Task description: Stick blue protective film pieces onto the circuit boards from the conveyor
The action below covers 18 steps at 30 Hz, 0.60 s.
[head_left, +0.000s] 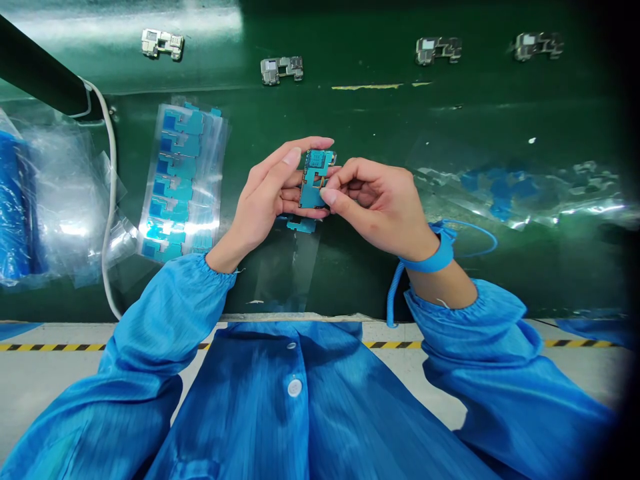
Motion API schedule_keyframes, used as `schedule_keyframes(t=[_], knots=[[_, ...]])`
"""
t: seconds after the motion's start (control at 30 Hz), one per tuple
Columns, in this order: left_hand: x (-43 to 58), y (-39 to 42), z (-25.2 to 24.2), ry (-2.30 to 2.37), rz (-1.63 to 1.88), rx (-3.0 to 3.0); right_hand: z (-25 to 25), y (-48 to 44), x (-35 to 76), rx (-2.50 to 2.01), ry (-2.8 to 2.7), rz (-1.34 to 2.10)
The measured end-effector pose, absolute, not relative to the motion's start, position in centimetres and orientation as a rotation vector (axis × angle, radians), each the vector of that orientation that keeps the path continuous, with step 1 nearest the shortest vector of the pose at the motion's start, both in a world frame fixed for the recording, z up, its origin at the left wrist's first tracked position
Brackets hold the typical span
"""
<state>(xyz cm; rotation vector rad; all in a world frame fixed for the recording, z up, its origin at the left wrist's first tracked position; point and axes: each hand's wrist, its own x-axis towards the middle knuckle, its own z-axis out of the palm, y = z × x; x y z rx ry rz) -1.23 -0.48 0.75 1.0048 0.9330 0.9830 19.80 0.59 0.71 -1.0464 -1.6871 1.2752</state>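
Note:
A small teal circuit board (pixel 314 179) is held upright between both hands above the green work surface (pixel 350 120). My left hand (pixel 270 197) grips its left edge with thumb and fingers. My right hand (pixel 375 203) pinches its right edge, thumb pressed low on the board. A blue wrist strap (pixel 434 255) with a coiled cord sits on my right wrist. Just below the board a teal piece (pixel 301 225) lies on a clear film strip (pixel 287 267).
A clear sheet of teal stickers (pixel 183 183) lies to the left, beside crumpled plastic bags (pixel 55 207) and a white cable (pixel 109 200). Several metal parts, one being (pixel 281 69), rest on the far belt. Loose clear film (pixel 525 187) lies at right.

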Motion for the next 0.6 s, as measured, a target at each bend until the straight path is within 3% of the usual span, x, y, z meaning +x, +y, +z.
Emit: schedule_keyframes(t=[0.6], knots=[[-1.17, -0.73, 1.11, 0.930, 0.986, 1.017, 0.62, 0.64, 19.79, -1.052, -1.718, 1.240]])
